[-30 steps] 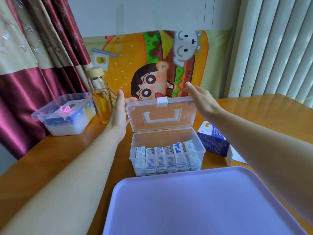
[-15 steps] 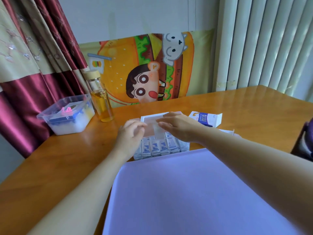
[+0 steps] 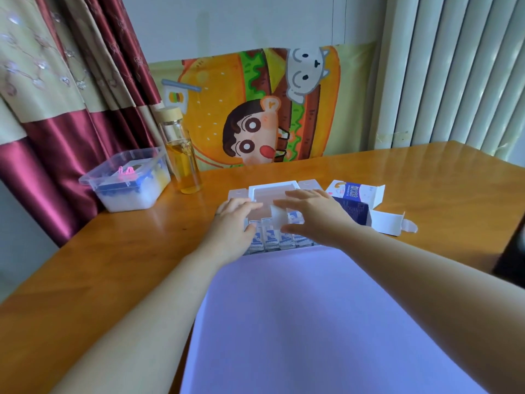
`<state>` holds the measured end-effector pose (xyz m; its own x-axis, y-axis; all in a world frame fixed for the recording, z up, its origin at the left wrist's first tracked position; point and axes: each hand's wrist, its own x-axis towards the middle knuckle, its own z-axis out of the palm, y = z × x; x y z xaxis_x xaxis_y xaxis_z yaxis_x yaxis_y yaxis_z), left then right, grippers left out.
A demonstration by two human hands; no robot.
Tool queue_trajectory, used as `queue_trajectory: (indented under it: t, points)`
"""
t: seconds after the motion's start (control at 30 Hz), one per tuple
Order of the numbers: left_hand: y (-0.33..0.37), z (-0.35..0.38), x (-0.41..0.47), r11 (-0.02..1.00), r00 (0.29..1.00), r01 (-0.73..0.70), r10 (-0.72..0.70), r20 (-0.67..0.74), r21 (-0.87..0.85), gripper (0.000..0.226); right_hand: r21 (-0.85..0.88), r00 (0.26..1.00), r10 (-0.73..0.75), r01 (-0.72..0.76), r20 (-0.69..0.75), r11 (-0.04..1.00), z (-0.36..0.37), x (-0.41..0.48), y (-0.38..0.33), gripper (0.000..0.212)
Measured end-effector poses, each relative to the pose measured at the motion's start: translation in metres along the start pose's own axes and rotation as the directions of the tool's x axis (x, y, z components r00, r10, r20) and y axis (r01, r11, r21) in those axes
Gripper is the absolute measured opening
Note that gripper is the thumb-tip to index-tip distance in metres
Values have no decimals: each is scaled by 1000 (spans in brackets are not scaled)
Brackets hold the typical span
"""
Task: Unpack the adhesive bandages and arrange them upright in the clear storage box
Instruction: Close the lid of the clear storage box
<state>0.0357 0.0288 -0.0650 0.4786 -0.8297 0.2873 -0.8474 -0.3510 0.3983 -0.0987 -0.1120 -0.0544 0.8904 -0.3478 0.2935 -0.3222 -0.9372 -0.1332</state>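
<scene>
Clear plastic sits at the middle of my head view: the clear storage box [image 3: 272, 191] stands on the wooden counter [image 3: 142, 265] with its lid down, just beyond the far edge of a lavender tray [image 3: 312, 322]. Through its front wall I can make out the adhesive bandages [image 3: 270, 241], upright in a row with their blue-and-white wrappers side by side.

The left hand [image 3: 235, 223] lies over the left part of the lid. Its fingers [image 3: 247, 207] are fairly straight and flat on the plastic, the thumb rests against the front wall, and it grips nothing. The right hand [image 3: 318, 214] covers the right part, its fingers [image 3: 301, 194] spread and pressed flat, also holding nothing. Its thumb reaches along the front edge under the white latch [image 3: 279, 218], which shows between the two hands.

An opened bandage carton [image 3: 355, 206] lies just right of the box, beside the right wrist. Farther left stand a glass bottle [image 3: 180, 155] of amber liquid and a clear tub [image 3: 127, 180], near the curtain [image 3: 71, 123].
</scene>
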Motion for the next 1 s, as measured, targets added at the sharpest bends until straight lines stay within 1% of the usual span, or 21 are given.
queue_trajectory:
  t: [0.23,0.33,0.37,0.4,0.43,0.47,0.5,0.53,0.57,0.6,0.63,0.67,0.7,0.77,0.8,0.83,0.9,0.93,1.0]
  points:
    - [1,1,0,999,1000,8,-7,-25,39,44,-1,995,30,-31,-95,1000,5,-5,-4,58]
    - [3,2,0,999,999,10,-8,-45,35,43,-27,997,17,-19,-78,999,5,-4,-3,58]
    - [3,3,-1,999,999,11,-9,-51,37,42,-4,998,14,-14,-60,1000,5,-3,-1,58]
    - [4,4,-2,999,998,12,-10,-58,41,41,80,997,30,-24,-72,997,5,-4,1,57]
    - [5,4,-2,999,998,11,-8,-62,45,41,215,988,83,-53,-132,975,5,-6,5,55]
    - [4,4,-2,999,998,13,-10,-62,49,41,366,954,190,-96,-231,926,4,-9,9,50]
    - [5,4,-2,999,998,16,-13,-61,49,41,501,875,349,-148,-337,853,3,-13,16,43]
    - [4,4,-1,999,998,19,-16,-61,47,40,617,751,531,-214,-392,757,3,-18,24,36]
    - [4,5,-1,999,998,20,-18,-60,44,40,715,612,697,-288,-375,637,2,-23,35,29]
    - [4,5,-1,999,998,22,-20,-60,42,40,780,498,814,-364,-299,509,3,-27,45,26]
    - [4,5,-2,999,998,23,-21,-60,42,39,797,443,874,-444,-201,409,4,-30,54,24]
    - [4,5,-2,999,998,25,-23,-62,41,39,779,443,890,-519,-107,353,6,-31,61,24]
    - [4,5,-2,999,998,25,-23,-64,40,39,756,471,882,-568,-23,323,7,-30,66,23]
    - [4,5,-2,999,998,25,-22,-65,42,39,758,535,837,-593,117,272,10,-25,69,20]
    - [4,5,-2,999,998,26,-24,-64,41,39,768,551,818,-592,164,245,11,-22,70,18]
    - [4,5,-2,999,998,26,-23,-61,42,39,774,559,807,-591,190,227,11,-20,70,15]
    - [3,5,-2,999,998,22,-19,-57,47,39,762,568,797,-603,204,235,12,-17,72,6]
    - [3,4,-2,999,998,23,-20,-56,49,39,754,577,790,-609,206,248,13,-16,73,7]
    - [4,5,-2,998,998,29,-26,-55,48,39,751,603,773,-599,197,276,15,-17,78,19]
